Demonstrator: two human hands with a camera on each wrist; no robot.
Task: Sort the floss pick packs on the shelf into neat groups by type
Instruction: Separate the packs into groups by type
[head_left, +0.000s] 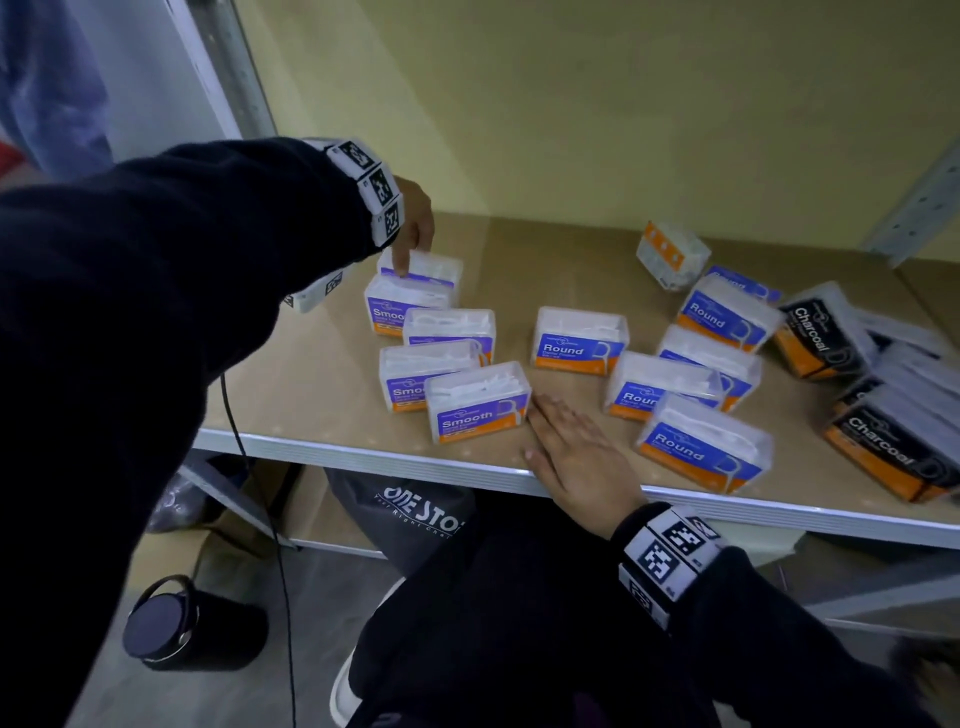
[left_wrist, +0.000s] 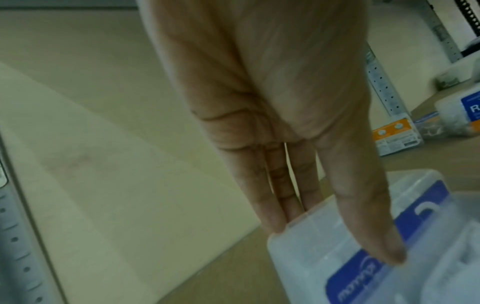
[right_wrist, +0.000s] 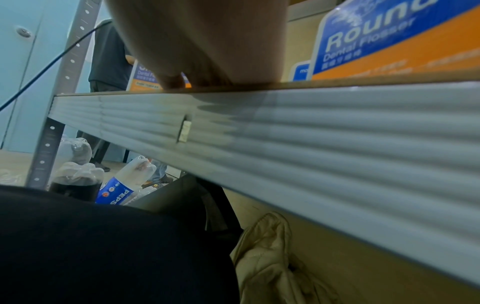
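Several purple Smooth packs (head_left: 415, 371) stand in a cluster at the shelf's left. Blue Round packs (head_left: 579, 340) fill the middle and black Charcoal packs (head_left: 826, 332) the right; one orange-backed pack (head_left: 672, 254) lies tilted at the back. My left hand (head_left: 410, 249) reaches down onto the rearmost Smooth pack (head_left: 426, 265). In the left wrist view that hand (left_wrist: 335, 240) pinches this pack (left_wrist: 324, 267), thumb in front and straight fingers (left_wrist: 272, 209) behind. My right hand (head_left: 566, 441) lies flat on the shelf, its fingertips against the side of the front Smooth pack (head_left: 478, 402).
The shelf's ribbed metal front edge (head_left: 457, 467) runs under my right wrist. A perforated upright (head_left: 236, 67) stands at the left and the yellow back wall is close behind. Below are a grey bag (head_left: 415, 514), a black round speaker (head_left: 166, 623) and wrapped bottles (right_wrist: 116, 189).
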